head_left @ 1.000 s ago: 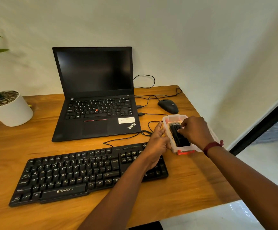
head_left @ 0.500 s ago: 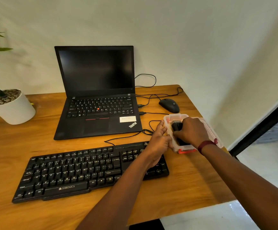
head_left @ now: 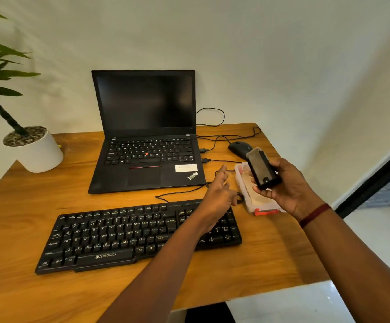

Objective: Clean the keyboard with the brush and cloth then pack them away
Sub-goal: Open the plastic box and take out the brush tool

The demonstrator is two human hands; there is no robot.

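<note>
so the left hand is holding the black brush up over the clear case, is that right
Not quite: the head view shows the right hand holding the black brush up over the clear case. The left hand holds nothing.

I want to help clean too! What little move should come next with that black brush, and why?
Probably carry the black block-shaped brush over to the black plastic keyboard and begin sweeping its keys. The right hand grips the brush above the clear plastic box, so it is out, and the open left hand holds nothing.
</note>
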